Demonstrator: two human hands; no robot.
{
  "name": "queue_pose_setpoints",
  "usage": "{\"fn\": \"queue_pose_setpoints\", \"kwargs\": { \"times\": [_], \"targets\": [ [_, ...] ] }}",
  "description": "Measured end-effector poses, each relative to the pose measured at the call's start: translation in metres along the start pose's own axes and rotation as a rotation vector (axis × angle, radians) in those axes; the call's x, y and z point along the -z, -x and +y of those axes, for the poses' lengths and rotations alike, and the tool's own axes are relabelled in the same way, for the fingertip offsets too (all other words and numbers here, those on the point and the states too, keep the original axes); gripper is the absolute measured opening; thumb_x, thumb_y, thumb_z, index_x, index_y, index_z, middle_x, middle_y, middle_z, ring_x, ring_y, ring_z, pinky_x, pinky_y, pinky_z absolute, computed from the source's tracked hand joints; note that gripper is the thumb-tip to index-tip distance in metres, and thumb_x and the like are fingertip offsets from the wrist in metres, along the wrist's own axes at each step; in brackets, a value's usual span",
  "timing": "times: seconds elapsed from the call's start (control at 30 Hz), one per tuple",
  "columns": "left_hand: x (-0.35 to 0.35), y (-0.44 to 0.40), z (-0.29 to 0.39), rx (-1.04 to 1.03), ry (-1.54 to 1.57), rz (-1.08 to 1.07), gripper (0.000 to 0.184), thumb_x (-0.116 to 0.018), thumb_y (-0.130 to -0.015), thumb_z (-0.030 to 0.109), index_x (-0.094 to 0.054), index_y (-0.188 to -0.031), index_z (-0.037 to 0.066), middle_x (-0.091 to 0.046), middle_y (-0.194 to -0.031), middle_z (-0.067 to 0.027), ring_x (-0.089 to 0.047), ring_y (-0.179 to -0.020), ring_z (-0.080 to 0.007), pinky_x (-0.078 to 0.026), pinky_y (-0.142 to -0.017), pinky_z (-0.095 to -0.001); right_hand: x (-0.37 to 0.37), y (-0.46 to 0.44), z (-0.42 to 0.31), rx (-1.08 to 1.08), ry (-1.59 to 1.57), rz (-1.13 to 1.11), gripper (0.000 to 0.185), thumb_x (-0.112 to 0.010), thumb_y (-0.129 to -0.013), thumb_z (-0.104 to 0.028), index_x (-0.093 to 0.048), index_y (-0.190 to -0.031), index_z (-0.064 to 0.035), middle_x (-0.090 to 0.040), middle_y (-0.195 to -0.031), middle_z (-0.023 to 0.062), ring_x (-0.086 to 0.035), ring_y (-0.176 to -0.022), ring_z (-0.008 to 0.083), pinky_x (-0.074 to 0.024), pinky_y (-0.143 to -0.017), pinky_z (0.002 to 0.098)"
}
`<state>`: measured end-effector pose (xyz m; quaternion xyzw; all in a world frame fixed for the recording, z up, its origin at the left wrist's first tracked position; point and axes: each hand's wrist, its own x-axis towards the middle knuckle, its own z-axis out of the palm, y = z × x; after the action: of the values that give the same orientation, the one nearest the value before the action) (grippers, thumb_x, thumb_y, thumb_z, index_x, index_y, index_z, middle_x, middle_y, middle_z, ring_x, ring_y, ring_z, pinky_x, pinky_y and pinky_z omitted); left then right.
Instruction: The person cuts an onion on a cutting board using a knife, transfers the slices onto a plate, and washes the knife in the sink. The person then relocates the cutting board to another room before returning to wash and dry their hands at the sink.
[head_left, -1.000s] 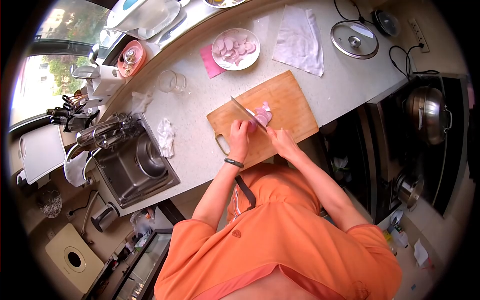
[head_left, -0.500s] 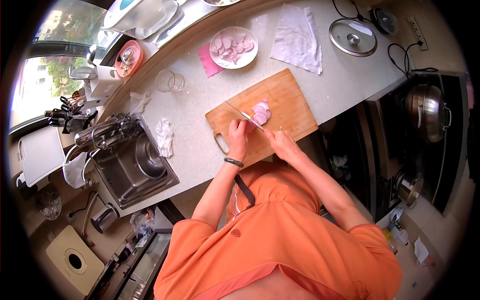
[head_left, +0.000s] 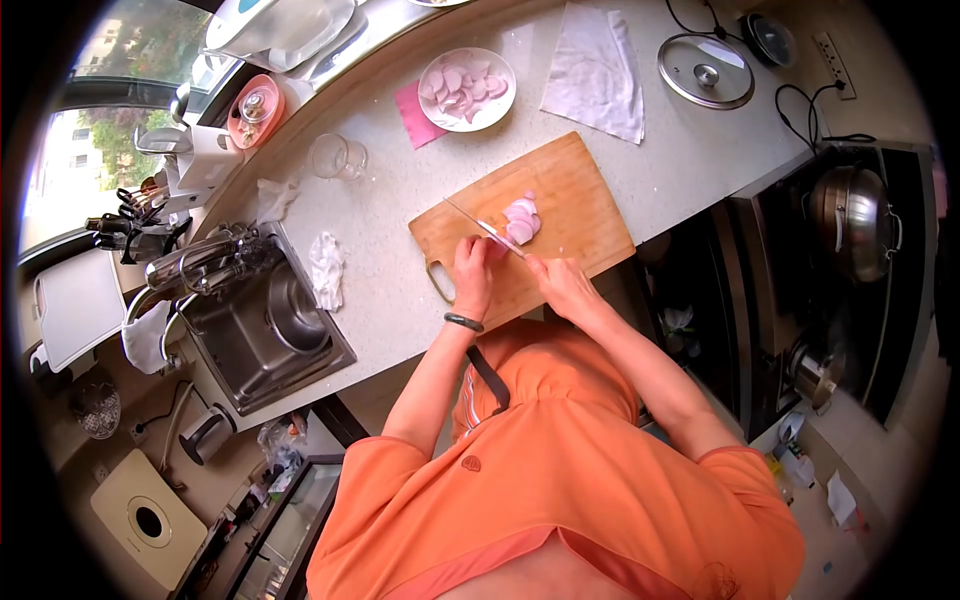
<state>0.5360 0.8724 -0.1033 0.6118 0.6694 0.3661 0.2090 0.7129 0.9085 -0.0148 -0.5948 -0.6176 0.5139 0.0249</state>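
Most of a pale pink, rounded piece of food (head_left: 496, 249) is hidden behind the fingers of the left hand (head_left: 473, 275), and whether the fingertips touch the thin, long-bladed steel knife (head_left: 487, 228) is too small to tell. The right hand (head_left: 562, 286) covers the knife's handle. A round white plate (head_left: 500, 113) hides part of a flat pink square cloth (head_left: 415, 118). The top edge cuts off a clear plastic container (head_left: 330, 30); the bottom edge, an orange short-sleeved shirt (head_left: 560, 470), whose small dark emblem (head_left: 471, 463) is unreadable.
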Motion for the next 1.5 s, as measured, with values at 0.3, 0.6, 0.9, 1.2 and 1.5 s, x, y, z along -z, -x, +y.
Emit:
{"fn": "queue_pose_setpoints", "kwargs": {
  "times": [0.3,0.6,0.9,1.2,1.5],
  "targets": [
    [0.000,0.001,-0.003,0.006,0.001,-0.012,0.022,-0.058,-0.077,-0.011,-0.061,-0.095,0.000,-0.056,-0.094,-0.0164,-0.059,-0.085,-0.0353,-0.049,-0.071,-0.0392,-0.027,-0.025,0.027,0.091,0.023,0.065,0.061,-0.039,-0.101,-0.047,-0.065,-0.080,0.0036,-0.059,-0.073,0.0316,-0.061,-0.078,0.0496,-0.0483,-0.070,0.0539],
    [0.000,0.004,-0.004,0.043,0.016,0.006,0.022,-0.060,-0.078,-0.009,-0.061,-0.098,-0.001,-0.057,-0.095,-0.0165,-0.058,-0.085,-0.0360,-0.049,-0.072,-0.0401,-0.008,0.001,-0.007,0.067,0.046,0.046,0.062,-0.039,-0.101,-0.046,-0.064,-0.078,0.0061,-0.059,-0.073,0.0315,-0.061,-0.076,0.0492,-0.0484,-0.068,0.0536],
    [0.003,0.005,-0.008,-0.004,0.055,0.036,0.019,-0.060,-0.080,-0.008,-0.061,-0.097,-0.001,-0.058,-0.094,-0.0169,-0.059,-0.083,-0.0357,-0.049,-0.071,-0.0404,-0.022,-0.017,0.012,0.067,-0.048,0.052,0.067,-0.038,-0.101,-0.049,-0.065,-0.075,0.0067,-0.060,-0.072,0.0316,-0.062,-0.074,0.0493,-0.0499,-0.070,0.0535],
    [-0.001,0.008,-0.011,0.046,0.012,0.048,0.017,-0.062,-0.082,-0.006,-0.061,-0.098,-0.001,-0.058,-0.094,-0.0172,-0.059,-0.083,-0.0364,-0.048,-0.070,-0.0413,-0.029,-0.011,0.002,0.035,0.083,0.055,0.065,-0.039,-0.100,-0.048,-0.067,-0.076,0.0057,-0.062,-0.075,0.0319,-0.063,-0.078,0.0487,-0.0503,-0.070,0.0537],
    [0.000,0.008,-0.011,0.021,0.057,0.062,0.015,-0.062,-0.082,-0.006,-0.061,-0.096,0.000,-0.058,-0.092,-0.0164,-0.059,-0.082,-0.0353,-0.049,-0.070,-0.0405,-0.026,-0.019,0.014,0.035,-0.071,0.036,0.065,-0.038,-0.101,-0.047,-0.065,-0.075,0.0061,-0.058,-0.072,0.0324,-0.062,-0.074,0.0487,-0.0461,-0.065,0.0528]
  ]
}}
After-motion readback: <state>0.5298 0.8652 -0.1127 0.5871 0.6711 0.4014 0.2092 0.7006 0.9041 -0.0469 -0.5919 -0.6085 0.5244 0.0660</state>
